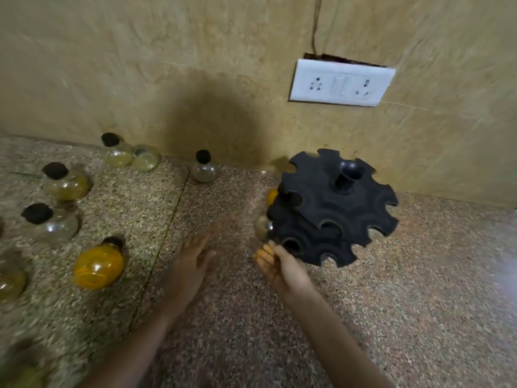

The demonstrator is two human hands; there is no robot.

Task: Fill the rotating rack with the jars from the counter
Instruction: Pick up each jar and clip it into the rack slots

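A black two-tier rotating rack (333, 208) stands on the granite counter (405, 289) at centre right, with a few jars tucked into its left side, one of them orange (271, 196). My right hand (282, 268) is open, its fingertips touching the rack's lower tier edge. Blurred and also open, my left hand (195, 254) hovers above the counter left of the rack, holding nothing. Several round glass jars with black lids lie to the left: an orange one (98, 266), a yellowish one (67, 184), a clear one (53, 224), and a small one (203, 170) near the wall.
A white socket plate (340, 84) is mounted on the beige wall above the rack. Two more jars (131, 155) sit against the wall at the back left. Other jars are partly cut off at the left edge (11, 281).
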